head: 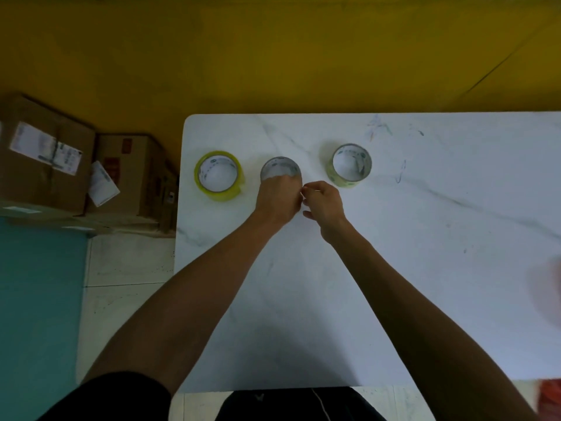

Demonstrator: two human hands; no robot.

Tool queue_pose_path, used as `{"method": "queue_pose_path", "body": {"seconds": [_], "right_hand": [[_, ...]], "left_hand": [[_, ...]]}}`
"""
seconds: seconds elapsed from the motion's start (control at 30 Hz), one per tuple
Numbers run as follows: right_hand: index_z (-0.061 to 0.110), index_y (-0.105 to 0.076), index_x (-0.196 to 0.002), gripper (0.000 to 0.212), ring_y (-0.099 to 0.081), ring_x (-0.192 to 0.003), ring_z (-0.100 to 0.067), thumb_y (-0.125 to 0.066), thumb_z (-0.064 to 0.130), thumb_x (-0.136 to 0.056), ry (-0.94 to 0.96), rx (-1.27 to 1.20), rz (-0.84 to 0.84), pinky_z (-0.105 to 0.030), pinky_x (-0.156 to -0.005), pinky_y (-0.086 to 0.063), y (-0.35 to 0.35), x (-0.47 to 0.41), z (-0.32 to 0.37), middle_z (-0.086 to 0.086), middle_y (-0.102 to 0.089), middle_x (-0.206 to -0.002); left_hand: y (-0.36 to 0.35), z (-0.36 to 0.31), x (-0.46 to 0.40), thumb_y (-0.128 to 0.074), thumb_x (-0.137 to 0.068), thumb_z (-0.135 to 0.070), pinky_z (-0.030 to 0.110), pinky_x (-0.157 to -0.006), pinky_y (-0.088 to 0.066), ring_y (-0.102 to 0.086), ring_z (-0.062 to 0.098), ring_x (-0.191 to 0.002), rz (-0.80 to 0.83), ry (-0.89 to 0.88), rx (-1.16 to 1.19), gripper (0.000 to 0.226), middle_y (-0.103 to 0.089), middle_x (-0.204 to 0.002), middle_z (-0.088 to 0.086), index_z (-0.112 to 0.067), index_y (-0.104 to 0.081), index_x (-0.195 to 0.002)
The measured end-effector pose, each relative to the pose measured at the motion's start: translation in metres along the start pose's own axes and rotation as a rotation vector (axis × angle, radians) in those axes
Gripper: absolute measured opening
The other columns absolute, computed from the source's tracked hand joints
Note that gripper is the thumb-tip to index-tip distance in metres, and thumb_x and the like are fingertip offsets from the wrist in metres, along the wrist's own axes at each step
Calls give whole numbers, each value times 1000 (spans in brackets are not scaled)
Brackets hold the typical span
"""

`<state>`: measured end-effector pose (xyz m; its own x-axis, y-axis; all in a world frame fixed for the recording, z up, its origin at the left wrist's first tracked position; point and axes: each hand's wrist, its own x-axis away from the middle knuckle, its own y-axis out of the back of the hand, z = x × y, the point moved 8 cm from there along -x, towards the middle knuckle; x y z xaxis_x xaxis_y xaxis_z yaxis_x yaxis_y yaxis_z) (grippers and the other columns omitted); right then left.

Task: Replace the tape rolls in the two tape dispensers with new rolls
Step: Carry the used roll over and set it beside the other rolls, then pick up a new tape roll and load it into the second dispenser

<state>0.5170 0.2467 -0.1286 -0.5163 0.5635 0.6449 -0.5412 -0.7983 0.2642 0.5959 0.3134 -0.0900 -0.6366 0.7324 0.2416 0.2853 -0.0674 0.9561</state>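
Three tape rolls stand in a row on the white marble table. The yellow roll is at the left. A thin pale roll is at the right. Between them is a grey, nearly bare roll, and my left hand grips its near side. My right hand sits just right of the left hand, fingers pinched together at the roll's side. What it pinches is too small to tell. No tape dispenser shows clearly.
Cardboard boxes with labels sit on the floor left of the table. A yellow wall runs behind. A blurred pinkish shape lies at the table's right edge. A red thing shows at the bottom right.
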Motion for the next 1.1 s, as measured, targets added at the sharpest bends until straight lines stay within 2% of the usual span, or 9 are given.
{"method": "queue_pose_path", "body": {"seconds": [0.13, 0.33, 0.4, 0.5, 0.57, 0.73, 0.87, 0.97, 1.1], "right_hand": [[17, -64, -103, 16, -65, -97, -23, -53, 22, -91, 37, 34, -5, -46, -93, -56, 4, 1, -2, -3, -67, -105], [19, -62, -99, 13, -66, -96, -26, -52, 25, -94, 45, 7, 16, -44, -89, -58, 0, 6, 1, 0, -66, -97], [18, -62, -101, 14, -65, -98, -27, -52, 24, -94, 40, -4, 20, -42, -87, -58, -1, 8, 2, -3, -66, -101], [17, -62, -102, 14, -64, -100, -27, -52, 23, -94, 38, -8, 16, -37, -82, -58, -2, 10, 2, -8, -66, -107], [15, -62, -102, 15, -64, -100, -27, -52, 22, -94, 33, -26, 29, -35, -80, -57, -4, 11, 1, -10, -66, -107], [14, -62, -100, 13, -62, -91, -24, -51, 18, -95, 5, -63, 45, -40, -87, -58, -5, 11, -8, -7, -63, -95], [13, -63, -97, 12, -61, -91, -23, -52, 17, -94, -19, -74, 37, -41, -88, -57, -5, 11, -18, -9, -63, -97], [12, -64, -97, 13, -62, -93, -24, -53, 17, -93, -38, -82, 29, -41, -88, -58, -5, 14, -22, -10, -64, -100], [11, -65, -98, 14, -63, -94, -25, -52, 15, -94, -21, -93, 24, -41, -88, -58, -4, 22, -17, -11, -65, -99]], "left_hand": [[-9, -3, 9, -50, -89, -6, 38, -82, -48, -64, 32, -100, 13, -4, -131, 27, -69, -108, 17, -5, -59, -114], [1, 6, 24, -54, -88, -15, 39, -86, -48, -52, 32, -119, -66, -34, 58, 51, -58, -124, 18, -1, -44, -136], [19, 17, 28, -60, -83, -11, 40, -86, -50, -57, 35, -112, -162, -43, 64, 47, -62, -118, 20, 1, -52, -128], [44, 46, 34, -70, -66, -1, 34, -59, -51, -65, 36, -75, -295, 15, 9, 23, -67, -81, 18, -2, -65, -88], [45, 72, 40, -67, -65, -3, 32, -52, -49, -64, 34, -64, -291, 101, -16, 13, -64, -71, 17, -3, -62, -76], [14, 113, 66, -52, -73, -12, 35, -56, -52, -62, 36, -59, -263, 188, -48, 18, -63, -67, 21, 1, -64, -75], [-5, 116, 72, -68, -56, 5, 47, -74, -56, -64, 40, -66, -187, 185, -49, 23, -64, -69, 25, 6, -65, -79], [2, 116, 66, -68, -53, 13, 39, -66, -55, -61, 38, -58, -157, 229, -25, 18, -63, -61, 24, 3, -64, -67], [8, 122, 64, -58, -73, 6, 38, -70, -48, -64, 42, -82, -92, 258, 47, 20, -68, -87, 27, 3, -68, -90]]}}
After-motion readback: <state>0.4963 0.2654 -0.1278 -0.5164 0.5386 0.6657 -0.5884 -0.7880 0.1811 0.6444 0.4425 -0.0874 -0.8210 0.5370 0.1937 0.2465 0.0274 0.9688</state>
